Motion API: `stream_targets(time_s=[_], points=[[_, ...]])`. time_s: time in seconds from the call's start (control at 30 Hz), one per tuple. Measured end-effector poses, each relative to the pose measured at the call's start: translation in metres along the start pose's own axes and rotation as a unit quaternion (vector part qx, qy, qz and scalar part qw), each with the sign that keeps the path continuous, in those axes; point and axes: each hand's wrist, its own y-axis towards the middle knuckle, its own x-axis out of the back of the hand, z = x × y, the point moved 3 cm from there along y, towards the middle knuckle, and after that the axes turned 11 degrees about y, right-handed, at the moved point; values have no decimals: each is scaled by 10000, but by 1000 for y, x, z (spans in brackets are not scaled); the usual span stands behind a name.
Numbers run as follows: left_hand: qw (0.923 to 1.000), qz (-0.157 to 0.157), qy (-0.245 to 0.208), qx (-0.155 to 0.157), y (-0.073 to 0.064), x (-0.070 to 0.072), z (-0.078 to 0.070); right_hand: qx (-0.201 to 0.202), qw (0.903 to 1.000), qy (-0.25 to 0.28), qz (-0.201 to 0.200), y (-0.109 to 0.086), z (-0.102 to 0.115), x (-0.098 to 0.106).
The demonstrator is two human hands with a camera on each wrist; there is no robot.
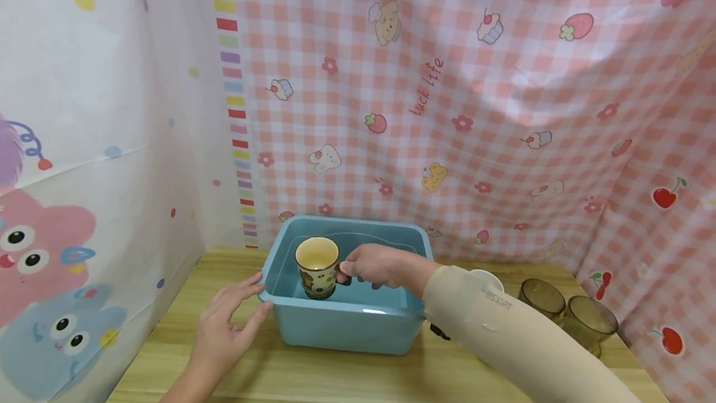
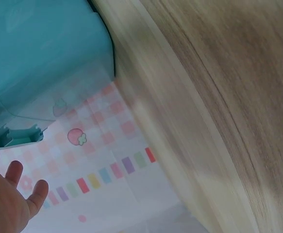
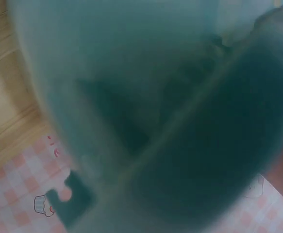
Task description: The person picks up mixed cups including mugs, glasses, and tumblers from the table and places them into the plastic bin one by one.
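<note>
A blue plastic basin stands on the wooden table. Inside its left half is an upright patterned mug with a pale yellow interior. My right hand reaches over the basin's right side and pinches the mug's handle, which points right. At the basin's left rim, the fingertips of my left hand rest with fingers spread and nearly straight. In the left wrist view, the left hand shows beside the basin wall. The blurred basin fills most of the right wrist view, where the mug is hidden.
Two brown glass cups stand on the table to the right, partly behind the right sleeve. A white rounded item shows just behind that arm. Patterned cloth hangs behind and at both sides.
</note>
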Motion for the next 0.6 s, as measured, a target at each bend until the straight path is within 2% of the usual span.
stream_targets(time_s=[0.13, 0.27, 0.6], points=[[10000, -1, -30, 7, 1, 0, 0, -79, 9998, -185, 31, 8, -1, -7], [10000, 45, -57, 65, 1, 0, -1, -107, 9998, -139, 82, 15, -3, -14], [9993, -250, -196, -187, 1, -1, -1, -97, 9989, -441, 83, 29, -10, -30]])
